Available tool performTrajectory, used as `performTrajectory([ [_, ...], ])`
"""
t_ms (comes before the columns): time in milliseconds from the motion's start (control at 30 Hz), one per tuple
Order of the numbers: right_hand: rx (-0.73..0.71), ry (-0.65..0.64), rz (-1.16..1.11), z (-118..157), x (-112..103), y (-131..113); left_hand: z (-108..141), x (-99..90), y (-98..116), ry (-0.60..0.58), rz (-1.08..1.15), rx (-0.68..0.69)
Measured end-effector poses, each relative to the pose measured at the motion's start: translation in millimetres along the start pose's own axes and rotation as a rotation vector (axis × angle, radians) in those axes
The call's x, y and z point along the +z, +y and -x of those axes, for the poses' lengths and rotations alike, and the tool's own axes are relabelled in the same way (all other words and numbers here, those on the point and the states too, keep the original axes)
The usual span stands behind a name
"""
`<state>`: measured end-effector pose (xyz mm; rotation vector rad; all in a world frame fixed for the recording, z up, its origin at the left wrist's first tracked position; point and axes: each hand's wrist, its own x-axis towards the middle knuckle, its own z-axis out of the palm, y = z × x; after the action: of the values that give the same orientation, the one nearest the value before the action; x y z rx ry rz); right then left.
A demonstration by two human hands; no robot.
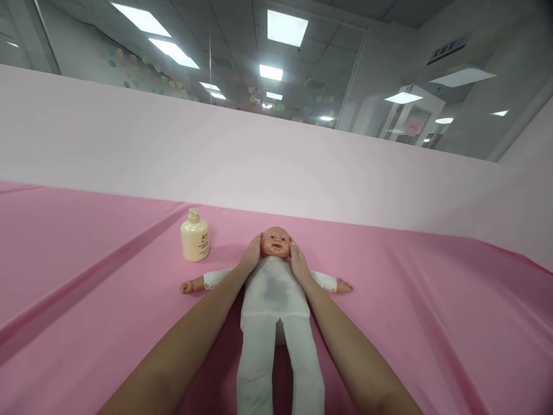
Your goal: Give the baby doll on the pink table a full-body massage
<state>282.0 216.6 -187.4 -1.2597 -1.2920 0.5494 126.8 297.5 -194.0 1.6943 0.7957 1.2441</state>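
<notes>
A baby doll (276, 291) in white clothes lies on its back, arms spread to the sides and legs toward me. A grey stain marks the front of its top. My left hand (252, 253) rests flat along the left side of the doll's head (275, 241), fingers stretched out. On the opposite side, my right hand (299, 260) touches the head the same way with straight fingers. Both palms are turned in toward the head and partly hidden. My forearms pass over the doll's sleeves.
A cream pump bottle (195, 237) stands upright to the left of the doll. Pink cloth (415, 311) with folds covers the surface. Behind it rises a low white wall (242, 155) topped by glass panes (285, 75) that reflect ceiling lights.
</notes>
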Motion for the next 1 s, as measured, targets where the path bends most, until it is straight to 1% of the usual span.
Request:
performTrajectory([
  [67,0.017,0.0,0.026,1,-1,1,2,-1.6,4,-0.016,-0.029,0.031],
  [133,-0.067,-0.048,0.074,4,-2,-3,8,-4.3,11,-0.043,-0.075,0.103],
  [200,-0.174,-0.101,0.11,8,-3,-10,14,-6.6,19,-0.081,-0.145,0.206],
  [267,-0.219,-0.113,0.12,11,-3,-16,17,-7.3,22,-0.097,-0.211,0.269],
  [300,-0.219,-0.104,0.114,12,-3,-18,17,-7.2,21,-0.091,-0.227,0.263],
  [333,-0.213,-0.091,0.104,12,-2,-18,15,-6.9,19,-0.073,-0.226,0.217],
  [433,-0.193,-0.034,0.042,8,-1,-13,8,-6.5,6,0.016,-0.199,-0.001],
  [500,-0.136,0.013,0.001,4,-1,-5,3,-6.8,-2,0.064,-0.196,-0.09],
  [567,-0.044,0.049,-0.017,1,-1,2,1,-7.0,-6,0.077,-0.202,-0.092],
  [633,-0.003,0.064,-0.011,0,-2,5,3,-6.8,-5,0.059,-0.2,-0.058],
  [733,-0.063,0.056,0.008,1,-2,4,7,-5.7,-1,0.003,-0.201,0.051],
  [767,-0.086,0.053,0.017,2,-2,2,8,-5.6,-1,-0.002,-0.205,0.067],
  [833,-0.102,0.051,0.027,3,-3,1,7,-5.7,-2,0.016,-0.214,0.037],
  [900,-0.098,0.049,0.027,3,-3,1,6,-6.3,-4,0.044,-0.219,-0.038],
  [1000,-0.095,0.031,0.017,4,-3,0,5,-6.9,-4,0.026,-0.213,-0.071],
])
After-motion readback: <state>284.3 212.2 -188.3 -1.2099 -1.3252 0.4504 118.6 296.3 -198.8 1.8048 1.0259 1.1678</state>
